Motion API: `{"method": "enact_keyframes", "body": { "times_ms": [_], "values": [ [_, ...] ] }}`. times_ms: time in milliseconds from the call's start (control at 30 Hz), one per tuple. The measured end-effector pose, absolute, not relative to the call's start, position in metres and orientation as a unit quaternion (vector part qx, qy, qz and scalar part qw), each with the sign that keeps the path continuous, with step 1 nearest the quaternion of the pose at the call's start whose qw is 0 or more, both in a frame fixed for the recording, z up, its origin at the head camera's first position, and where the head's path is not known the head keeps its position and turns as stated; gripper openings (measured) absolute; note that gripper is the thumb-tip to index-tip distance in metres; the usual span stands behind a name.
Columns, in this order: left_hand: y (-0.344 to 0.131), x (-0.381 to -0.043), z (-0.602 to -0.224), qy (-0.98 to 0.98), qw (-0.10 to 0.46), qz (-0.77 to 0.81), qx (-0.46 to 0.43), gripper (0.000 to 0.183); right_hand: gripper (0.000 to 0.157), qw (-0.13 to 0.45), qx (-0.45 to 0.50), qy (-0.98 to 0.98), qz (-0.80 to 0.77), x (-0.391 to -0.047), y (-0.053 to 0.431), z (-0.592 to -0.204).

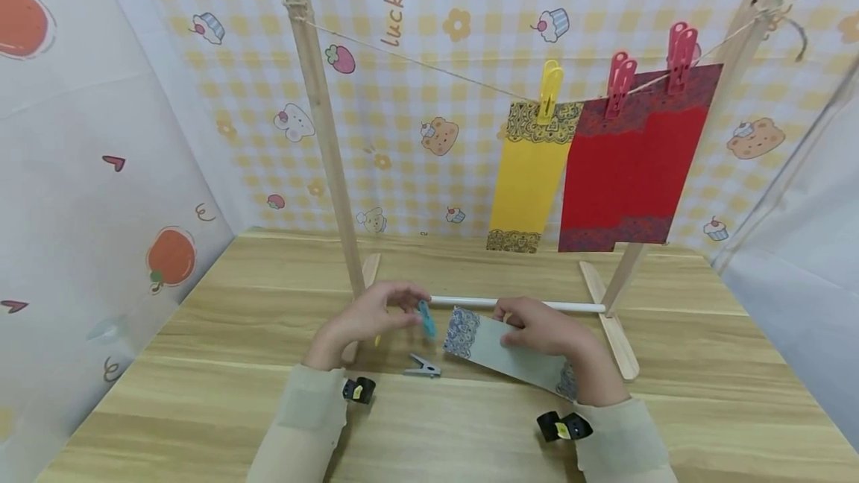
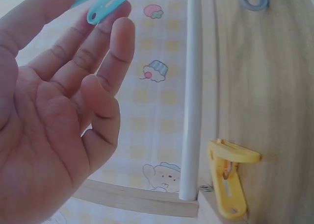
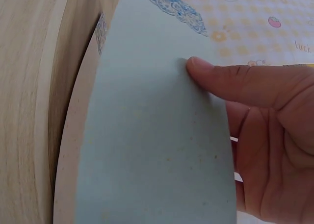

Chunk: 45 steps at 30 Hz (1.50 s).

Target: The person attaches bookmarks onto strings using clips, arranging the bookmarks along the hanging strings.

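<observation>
Between thumb and fingertips, my left hand (image 1: 379, 310) pinches a turquoise clothespin (image 1: 426, 319); its handle end shows at the top of the left wrist view. My right hand (image 1: 540, 328) holds a pale grey-green paper strip (image 1: 490, 352) by its far long edge, thumb on the near face and fingers behind. Blue lace patterns mark both ends of the strip, and a second layer shows behind it in the right wrist view. A grey clothespin (image 1: 423, 367) lies on the table below the turquoise one. Beside the left foot of the stand is a yellow clothespin (image 2: 230, 180).
A wooden stand (image 1: 325, 133) carries a string (image 1: 429, 65) between two posts. On it hang a yellow strip (image 1: 526, 185) under a yellow clothespin (image 1: 550, 92) and red cloth-like pieces (image 1: 631, 170) under pink clothespins (image 1: 620, 88). A white rod (image 1: 470, 302) joins the posts low down.
</observation>
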<state>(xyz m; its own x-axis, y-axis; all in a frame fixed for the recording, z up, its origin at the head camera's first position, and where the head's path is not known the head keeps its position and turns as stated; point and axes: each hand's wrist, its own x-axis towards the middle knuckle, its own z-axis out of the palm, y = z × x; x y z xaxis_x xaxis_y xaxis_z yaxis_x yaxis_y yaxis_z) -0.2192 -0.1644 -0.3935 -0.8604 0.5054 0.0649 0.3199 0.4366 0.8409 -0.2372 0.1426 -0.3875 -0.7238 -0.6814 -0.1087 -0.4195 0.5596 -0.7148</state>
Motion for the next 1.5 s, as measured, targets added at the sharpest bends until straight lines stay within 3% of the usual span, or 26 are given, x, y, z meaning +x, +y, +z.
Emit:
{"method": "enact_keyframes", "body": {
  "times_ms": [233, 467, 933, 1500],
  "values": [
    [-0.166, -0.216, -0.386, 0.844, 0.055, 0.475, 0.243, 0.04, 0.012, 0.148, -0.333, 0.865, -0.344, -0.238, 0.141, -0.384],
    [-0.168, -0.215, -0.382, 0.84, 0.013, 0.48, 0.25, 0.034, 0.015, 0.148, -0.329, 0.855, -0.373, -0.236, 0.139, -0.381],
    [-0.166, -0.207, -0.364, 0.851, -0.036, 0.492, 0.178, 0.042, 0.019, 0.1, -0.321, 0.854, -0.398, -0.232, 0.138, -0.372],
    [-0.16, -0.196, -0.348, 0.838, -0.077, 0.509, 0.18, 0.036, 0.021, 0.024, -0.284, 0.845, -0.452, -0.222, 0.129, -0.363]
  ]
}}
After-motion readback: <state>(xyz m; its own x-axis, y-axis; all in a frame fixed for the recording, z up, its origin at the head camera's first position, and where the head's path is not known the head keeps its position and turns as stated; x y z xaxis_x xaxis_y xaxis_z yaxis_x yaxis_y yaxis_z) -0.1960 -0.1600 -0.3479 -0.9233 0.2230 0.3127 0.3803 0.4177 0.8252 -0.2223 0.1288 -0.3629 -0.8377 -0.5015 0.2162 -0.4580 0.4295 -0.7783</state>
